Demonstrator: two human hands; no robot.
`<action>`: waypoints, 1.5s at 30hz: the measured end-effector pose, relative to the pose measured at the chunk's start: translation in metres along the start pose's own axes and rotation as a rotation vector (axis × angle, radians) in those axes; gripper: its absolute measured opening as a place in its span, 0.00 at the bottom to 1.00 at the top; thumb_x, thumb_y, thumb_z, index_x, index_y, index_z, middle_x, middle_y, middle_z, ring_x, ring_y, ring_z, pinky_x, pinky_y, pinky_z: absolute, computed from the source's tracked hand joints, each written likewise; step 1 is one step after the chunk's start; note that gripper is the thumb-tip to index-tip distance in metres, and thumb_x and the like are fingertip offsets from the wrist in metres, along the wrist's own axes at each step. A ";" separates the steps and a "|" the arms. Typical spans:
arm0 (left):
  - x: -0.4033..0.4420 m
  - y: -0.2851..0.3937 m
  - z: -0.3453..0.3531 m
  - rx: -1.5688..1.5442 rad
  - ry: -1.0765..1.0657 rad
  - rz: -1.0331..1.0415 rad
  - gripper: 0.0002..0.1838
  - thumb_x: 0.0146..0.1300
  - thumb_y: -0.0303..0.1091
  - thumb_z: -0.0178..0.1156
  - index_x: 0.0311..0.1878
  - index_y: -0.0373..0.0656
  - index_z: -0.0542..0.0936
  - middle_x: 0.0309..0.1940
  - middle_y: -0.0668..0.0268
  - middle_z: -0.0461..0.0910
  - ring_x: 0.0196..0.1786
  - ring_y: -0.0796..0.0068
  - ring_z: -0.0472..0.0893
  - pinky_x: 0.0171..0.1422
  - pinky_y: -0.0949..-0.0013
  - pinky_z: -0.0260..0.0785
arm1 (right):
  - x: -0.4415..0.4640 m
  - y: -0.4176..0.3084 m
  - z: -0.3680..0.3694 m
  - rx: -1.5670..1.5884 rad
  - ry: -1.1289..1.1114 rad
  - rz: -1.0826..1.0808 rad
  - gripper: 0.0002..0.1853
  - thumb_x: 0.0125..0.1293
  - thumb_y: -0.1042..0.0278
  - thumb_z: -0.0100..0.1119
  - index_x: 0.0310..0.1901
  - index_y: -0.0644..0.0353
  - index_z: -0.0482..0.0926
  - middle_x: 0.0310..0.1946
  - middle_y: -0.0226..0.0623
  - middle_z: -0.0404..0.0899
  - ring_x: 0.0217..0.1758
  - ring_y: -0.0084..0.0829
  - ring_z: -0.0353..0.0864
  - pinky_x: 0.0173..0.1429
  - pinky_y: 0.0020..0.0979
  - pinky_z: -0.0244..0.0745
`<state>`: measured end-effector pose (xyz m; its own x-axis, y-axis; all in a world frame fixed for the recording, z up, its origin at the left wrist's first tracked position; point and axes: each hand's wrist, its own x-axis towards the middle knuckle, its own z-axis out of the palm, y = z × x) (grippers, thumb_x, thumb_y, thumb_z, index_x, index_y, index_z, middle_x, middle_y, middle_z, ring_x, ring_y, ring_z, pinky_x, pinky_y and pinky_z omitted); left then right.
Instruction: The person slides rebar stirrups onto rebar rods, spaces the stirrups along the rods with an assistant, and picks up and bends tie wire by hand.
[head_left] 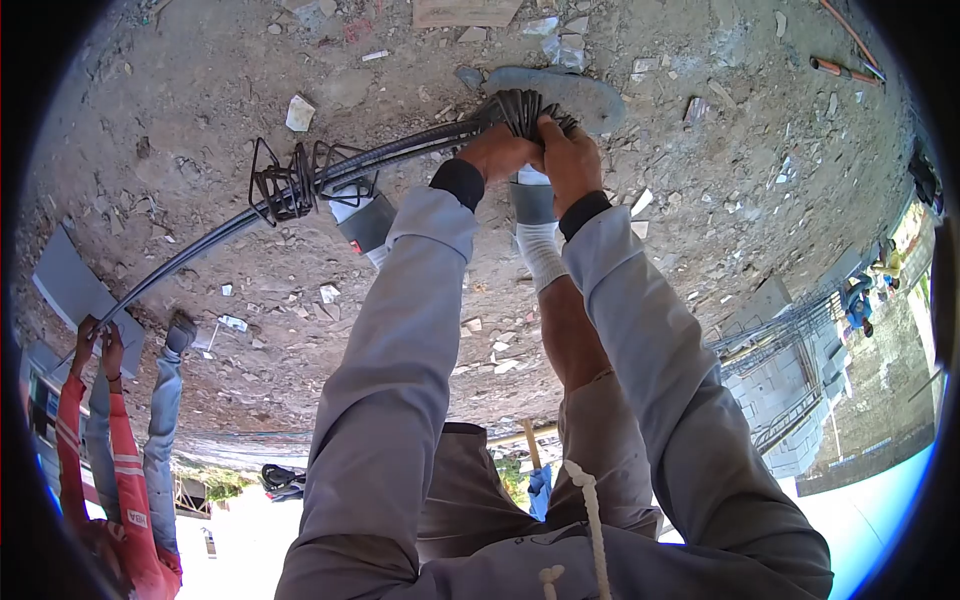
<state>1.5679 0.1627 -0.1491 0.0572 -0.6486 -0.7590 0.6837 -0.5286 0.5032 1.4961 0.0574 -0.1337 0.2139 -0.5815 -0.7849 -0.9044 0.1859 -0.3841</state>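
Note:
Both my hands are at the near end of a long bundle of dark steel bars [395, 150]. My left hand [500, 153] is closed at the bars, against a tight stack of black bent-wire stirrups [520, 108]. On the stack's right side my right hand [572, 162] is closed, with its fingers around the stirrups. The hands touch or nearly touch, and some fingertips are hidden. Farther left, a looser cluster of square stirrups [288, 188] hangs around the bars.
At far left another person in a red top [135, 500] grips the bars' other end with both hands [100, 345]. A grey slab [75, 275] lies near them. Rubble covers the dirt ground [700, 180]. A pipe [845, 70] lies upper right; blocks [775, 390] are stacked at right.

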 end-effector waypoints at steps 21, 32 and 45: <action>-0.059 -0.068 -0.033 -0.373 0.477 0.133 0.15 0.49 0.32 0.58 0.40 0.33 0.78 0.33 0.57 0.82 0.35 0.64 0.79 0.40 0.65 0.68 | -0.029 0.003 0.080 -0.630 -0.140 -0.626 0.20 0.61 0.51 0.51 0.42 0.62 0.75 0.43 0.57 0.73 0.52 0.53 0.69 0.56 0.47 0.64; -0.158 -0.078 -0.089 -0.633 0.399 0.136 0.10 0.48 0.26 0.61 0.37 0.36 0.81 0.35 0.62 0.82 0.40 0.72 0.80 0.50 0.69 0.68 | -0.054 -0.017 0.089 -0.907 -0.408 -0.828 0.15 0.54 0.60 0.56 0.42 0.58 0.77 0.44 0.43 0.75 0.51 0.47 0.72 0.62 0.44 0.60; -0.181 -0.101 -0.078 -0.165 0.545 -0.026 0.19 0.43 0.40 0.65 0.35 0.36 0.82 0.28 0.55 0.82 0.32 0.66 0.81 0.38 0.66 0.71 | -0.066 -0.065 0.079 -1.400 -0.732 -0.623 0.16 0.47 0.60 0.54 0.35 0.59 0.80 0.35 0.47 0.80 0.43 0.45 0.79 0.49 0.42 0.73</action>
<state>1.5453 0.3757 -0.0946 0.3759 -0.2371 -0.8958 0.7918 -0.4200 0.4434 1.5695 0.1458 -0.0955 0.3876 0.2441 -0.8889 -0.1468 -0.9357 -0.3209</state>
